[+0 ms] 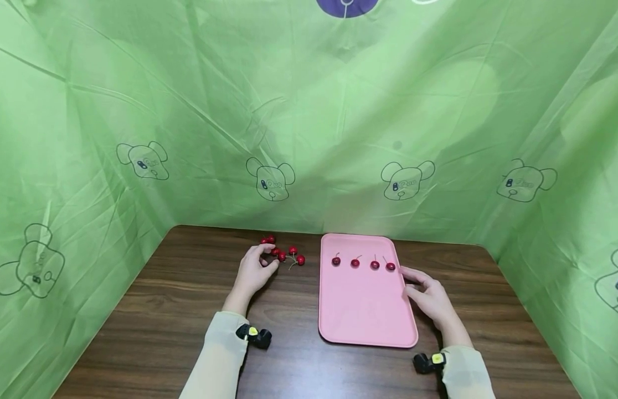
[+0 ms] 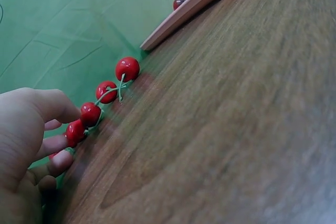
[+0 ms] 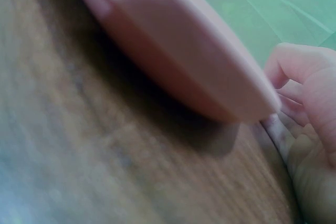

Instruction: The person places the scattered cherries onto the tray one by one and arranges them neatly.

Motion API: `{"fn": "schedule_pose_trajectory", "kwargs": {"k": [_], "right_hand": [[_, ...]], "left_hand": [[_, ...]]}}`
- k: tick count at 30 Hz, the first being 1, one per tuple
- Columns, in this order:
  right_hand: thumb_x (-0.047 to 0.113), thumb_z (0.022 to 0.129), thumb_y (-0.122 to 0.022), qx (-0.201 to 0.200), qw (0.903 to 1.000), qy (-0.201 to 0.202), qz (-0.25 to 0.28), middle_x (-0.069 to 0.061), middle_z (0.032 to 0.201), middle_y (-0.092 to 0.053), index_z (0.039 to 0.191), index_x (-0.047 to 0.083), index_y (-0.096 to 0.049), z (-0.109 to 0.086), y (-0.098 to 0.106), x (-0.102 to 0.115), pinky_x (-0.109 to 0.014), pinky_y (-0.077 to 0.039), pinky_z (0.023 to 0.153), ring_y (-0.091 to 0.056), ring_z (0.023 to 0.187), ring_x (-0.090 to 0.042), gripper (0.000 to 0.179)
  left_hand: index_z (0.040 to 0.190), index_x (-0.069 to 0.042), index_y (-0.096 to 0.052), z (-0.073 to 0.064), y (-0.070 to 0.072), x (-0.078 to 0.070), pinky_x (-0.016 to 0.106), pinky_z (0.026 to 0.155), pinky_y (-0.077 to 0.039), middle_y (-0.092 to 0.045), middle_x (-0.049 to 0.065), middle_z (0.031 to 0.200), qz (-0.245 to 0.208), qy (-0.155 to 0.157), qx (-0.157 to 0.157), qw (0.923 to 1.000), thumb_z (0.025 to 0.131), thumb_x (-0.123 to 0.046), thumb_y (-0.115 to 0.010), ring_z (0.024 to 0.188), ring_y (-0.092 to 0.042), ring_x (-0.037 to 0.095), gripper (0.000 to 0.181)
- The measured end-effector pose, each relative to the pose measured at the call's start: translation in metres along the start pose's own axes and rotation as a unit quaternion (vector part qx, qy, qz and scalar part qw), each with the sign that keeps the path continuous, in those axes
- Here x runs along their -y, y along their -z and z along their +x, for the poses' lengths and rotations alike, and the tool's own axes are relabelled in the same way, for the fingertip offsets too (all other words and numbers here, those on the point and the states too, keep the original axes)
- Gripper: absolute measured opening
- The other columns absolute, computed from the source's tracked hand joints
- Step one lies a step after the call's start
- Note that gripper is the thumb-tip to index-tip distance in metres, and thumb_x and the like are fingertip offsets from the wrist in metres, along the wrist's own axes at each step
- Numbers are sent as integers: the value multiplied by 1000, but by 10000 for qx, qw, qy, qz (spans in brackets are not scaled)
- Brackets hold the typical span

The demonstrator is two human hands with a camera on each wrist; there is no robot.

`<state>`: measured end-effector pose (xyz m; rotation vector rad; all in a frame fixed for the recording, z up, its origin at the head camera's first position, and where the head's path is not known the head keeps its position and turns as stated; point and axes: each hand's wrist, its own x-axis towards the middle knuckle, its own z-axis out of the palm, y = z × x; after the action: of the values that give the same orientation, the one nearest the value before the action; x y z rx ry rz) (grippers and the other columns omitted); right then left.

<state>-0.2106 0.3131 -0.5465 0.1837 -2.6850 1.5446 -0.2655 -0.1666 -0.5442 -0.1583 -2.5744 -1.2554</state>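
Observation:
My left hand (image 1: pixel 254 270) reaches down to a cluster of red cherries (image 1: pixel 282 256) with green stems. In the left wrist view its bent index finger (image 2: pixel 60 106) is right at one cherry (image 2: pixel 90 114), with the thumb apart from it. A pink rectangular tray (image 1: pixel 361 310) lies right of the cluster, bearing a row of several darker cherries (image 1: pixel 355 263) with stems near its far end. My right hand (image 1: pixel 431 296) is at the tray's right edge, fingertips and thumb against the rim. In the right wrist view the lower fingers are partly hidden behind the tray's corner (image 3: pixel 252 108).
Everything lies on a dark wooden table (image 1: pixel 154 310). A green fabric curtain (image 1: pixel 339 111) with bear-head drawings encloses its back and sides. Black wrist cameras (image 1: pixel 259 337) are strapped over both light sleeves (image 1: pixel 216 354).

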Motion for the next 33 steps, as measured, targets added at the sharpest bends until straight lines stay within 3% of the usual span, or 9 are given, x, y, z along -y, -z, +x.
{"fn": "schedule_pose_trajectory", "kwargs": {"k": [9, 18, 22, 27, 33], "right_hand": [[11, 94, -69, -10, 10000, -65, 1, -13, 141, -62, 142, 12, -59, 0, 0, 0, -13, -50, 86, -67, 113, -14, 49], [7, 95, -67, 37, 10000, -58, 71, -17, 143, -59, 144, 7, -56, -3, 0, 7, -12, -49, 86, -64, 120, -34, 50], [3, 94, -66, 72, 9998, -44, 171, -22, 142, -59, 143, 2, -56, -7, 1, 20, -12, -49, 85, -63, 120, -41, 50], [1, 93, -66, 128, 9998, -7, 159, -25, 140, -59, 141, -2, -56, -13, 3, 40, -12, -49, 85, -62, 120, -44, 49], [1, 93, -66, 116, 9998, 34, 151, -25, 140, -59, 141, -2, -56, -15, 3, 45, -12, -49, 85, -62, 119, -45, 49]], "left_hand": [[137, -11, -63, -1, 1, -1, 37, 77, -49, -67, 11, 126, 166, -83, 201, 9996, 87, -19, -74, 83, -62, 21, 52], [134, -12, -65, 0, -1, 2, 37, 80, -50, -71, 9, 115, 171, -169, 332, 9992, 87, -17, -76, 84, -61, 20, 48], [129, -12, -67, 1, -2, 2, 37, 82, -50, -71, 8, 113, 203, -219, 354, 9989, 86, -18, -77, 85, -61, 20, 45], [121, -14, -71, 0, -3, 2, 37, 84, -50, -71, 4, 113, 260, -197, 369, 9988, 85, -19, -78, 88, -62, 20, 37], [119, -15, -71, 0, -3, 2, 37, 83, -49, -71, 3, 110, 262, -191, 360, 9988, 85, -19, -78, 88, -62, 21, 35]]}}
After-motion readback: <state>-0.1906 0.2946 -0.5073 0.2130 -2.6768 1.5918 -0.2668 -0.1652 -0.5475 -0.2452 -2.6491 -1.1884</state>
